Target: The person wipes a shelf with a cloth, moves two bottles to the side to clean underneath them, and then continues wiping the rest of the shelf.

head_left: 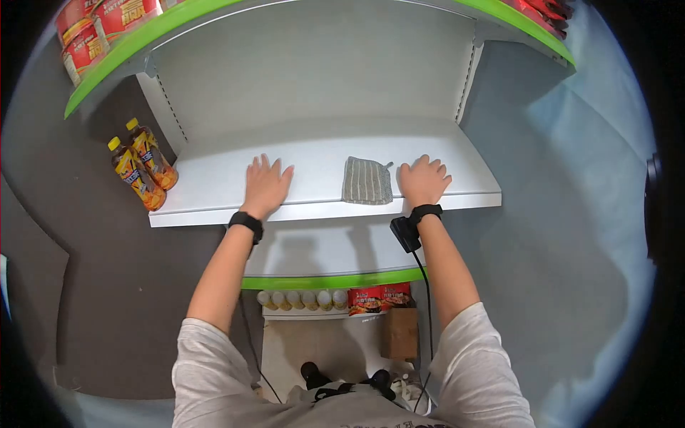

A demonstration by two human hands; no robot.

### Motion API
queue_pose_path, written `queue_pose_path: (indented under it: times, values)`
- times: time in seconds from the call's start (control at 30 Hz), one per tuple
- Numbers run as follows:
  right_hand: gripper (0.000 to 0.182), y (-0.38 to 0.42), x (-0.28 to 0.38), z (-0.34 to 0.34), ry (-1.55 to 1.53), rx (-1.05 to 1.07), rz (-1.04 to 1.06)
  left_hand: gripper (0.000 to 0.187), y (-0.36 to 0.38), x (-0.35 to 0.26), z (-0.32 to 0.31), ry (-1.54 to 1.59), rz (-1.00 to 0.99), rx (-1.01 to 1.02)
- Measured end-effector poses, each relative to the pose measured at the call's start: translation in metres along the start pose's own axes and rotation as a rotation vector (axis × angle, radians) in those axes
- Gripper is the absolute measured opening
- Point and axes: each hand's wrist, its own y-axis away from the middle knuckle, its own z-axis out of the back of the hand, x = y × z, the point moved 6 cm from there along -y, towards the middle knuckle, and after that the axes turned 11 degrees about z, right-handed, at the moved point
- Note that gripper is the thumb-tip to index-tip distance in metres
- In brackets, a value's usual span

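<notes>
A white shelf (314, 157) stretches in front of me, and both my hands rest near its front edge. My left hand (267, 187) lies flat with fingers spread, holding nothing. Flat on the shelf, to the right of the middle, is a grey striped cloth (367, 180) with a small loop at its upper right corner. Just right of that cloth, my right hand (424, 181) lies palm down, fingers apart and nothing held. Two drink bottles with yellow caps (151, 155) stand at the shelf's left end.
An upper shelf with a green edge (150, 53) carries red instant noodle packages (85, 50). Below are a lower shelf (314, 250), several pale-topped containers (308, 299), red noodle packs (365, 301) and a cardboard box (399, 334). A black cable (429, 307) hangs from my right wrist.
</notes>
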Motion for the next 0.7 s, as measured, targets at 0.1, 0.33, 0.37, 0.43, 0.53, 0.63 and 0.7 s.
queue_pose_path:
  times: [0.1,0.33,0.37,0.43,0.53,0.63,0.7]
  values:
    - [0.039,0.0,0.0,-0.002,0.007,-0.023,0.005,0.06,0.007,0.043,-0.001,-0.103,0.022,-0.073]
    - [0.038,-0.001,-0.001,-0.001,0.026,-0.053,0.028,0.058,0.01,0.046,0.001,-0.057,0.109,-0.11]
    - [0.038,0.001,-0.001,-0.001,0.019,-0.045,0.03,0.063,0.011,0.047,0.002,-0.063,0.118,-0.128]
    - [0.038,0.002,-0.003,-0.004,0.021,-0.052,0.032,0.064,0.011,0.049,0.0,-0.048,0.135,-0.125]
    - [0.038,0.001,-0.003,-0.002,0.021,-0.033,0.035,0.065,0.01,0.047,0.002,-0.059,0.16,-0.102]
    - [0.039,0.004,0.0,0.001,0.002,0.029,0.077,0.063,0.01,0.046,0.0,-0.106,0.188,-0.039]
    - [0.042,0.007,-0.002,-0.005,0.007,0.017,0.083,0.063,0.012,0.047,0.0,-0.098,0.183,-0.049]
